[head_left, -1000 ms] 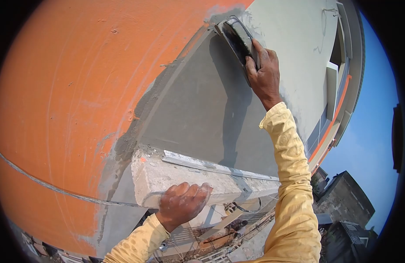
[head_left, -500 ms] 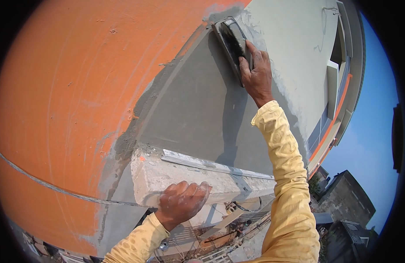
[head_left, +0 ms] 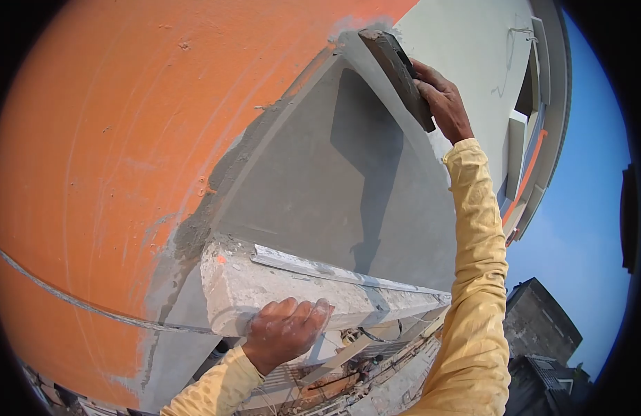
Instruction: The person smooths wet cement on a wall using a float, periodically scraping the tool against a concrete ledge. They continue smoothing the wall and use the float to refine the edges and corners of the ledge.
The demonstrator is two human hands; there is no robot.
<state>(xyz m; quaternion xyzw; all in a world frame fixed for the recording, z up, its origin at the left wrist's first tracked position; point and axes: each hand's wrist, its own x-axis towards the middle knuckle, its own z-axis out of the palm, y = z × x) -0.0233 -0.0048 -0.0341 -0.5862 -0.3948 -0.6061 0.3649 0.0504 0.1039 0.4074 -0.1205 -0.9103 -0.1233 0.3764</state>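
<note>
right hand (head_left: 442,100) grip clamps float (head_left: 398,78) at top edge of plaster (head_left: 320,180); left hand (head_left: 286,331) grip clutches ledge (head_left: 265,288); sky (head_left: 584,208) right.

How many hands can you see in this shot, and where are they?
2. The left hand grips the concrete ledge at the bottom; the right hand holds a float at the top of the grey plaster. No others show.

Metal strip (head_left: 320,269) atop concrete ledge (head_left: 265,297)
</note>
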